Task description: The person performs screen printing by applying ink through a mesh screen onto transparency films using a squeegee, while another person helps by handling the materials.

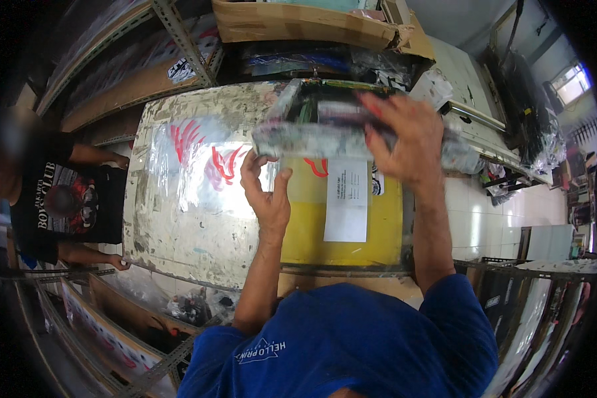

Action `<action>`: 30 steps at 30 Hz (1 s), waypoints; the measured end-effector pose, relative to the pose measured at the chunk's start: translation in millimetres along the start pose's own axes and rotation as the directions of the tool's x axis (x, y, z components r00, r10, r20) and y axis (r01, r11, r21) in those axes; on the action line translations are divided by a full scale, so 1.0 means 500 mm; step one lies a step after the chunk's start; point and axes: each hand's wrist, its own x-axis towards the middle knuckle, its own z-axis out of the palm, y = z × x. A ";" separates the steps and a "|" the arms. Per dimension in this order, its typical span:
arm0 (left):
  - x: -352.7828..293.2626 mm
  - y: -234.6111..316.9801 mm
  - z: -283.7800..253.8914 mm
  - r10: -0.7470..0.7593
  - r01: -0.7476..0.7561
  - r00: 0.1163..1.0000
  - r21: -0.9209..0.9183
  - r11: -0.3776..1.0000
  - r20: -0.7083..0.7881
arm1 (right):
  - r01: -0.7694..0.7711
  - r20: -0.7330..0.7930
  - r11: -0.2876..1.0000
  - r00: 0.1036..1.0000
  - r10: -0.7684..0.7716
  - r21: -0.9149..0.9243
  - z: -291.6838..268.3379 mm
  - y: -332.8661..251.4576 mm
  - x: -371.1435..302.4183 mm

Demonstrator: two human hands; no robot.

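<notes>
Your blue shirt (365,331) is nearest; your left hand (268,199) half-curls at the frame (312,141) above the yellow panel (385,225), right hand (408,142) spread across it, grips too blurred to tell; seemingly repositioning; steady both edges next

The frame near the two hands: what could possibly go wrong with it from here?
Pinched fingers: the left hand has its fingertips close by the near edge of the frame, so a slip or drop might catch them.

Disturbed paper: the white sheet lies on the yellow panel just nearer the person than the frame, and might be shifted or creased if the frame or the right hand brushes it.
</notes>
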 end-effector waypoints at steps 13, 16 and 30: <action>-0.164 -0.263 -0.075 -0.125 0.041 0.991 0.812 0.583 0.040 | -0.090 -0.028 0.993 0.995 0.092 0.074 0.006 0.089 0.167; -0.135 -0.208 -0.025 -0.266 0.287 0.957 0.468 0.836 -0.111 | -0.046 -0.084 0.998 0.995 0.050 0.053 0.014 0.111 0.164; -0.002 -0.223 -0.320 -0.278 0.379 0.868 0.188 0.906 -0.412 | -0.126 0.080 0.986 0.990 0.117 0.110 0.002 0.121 0.190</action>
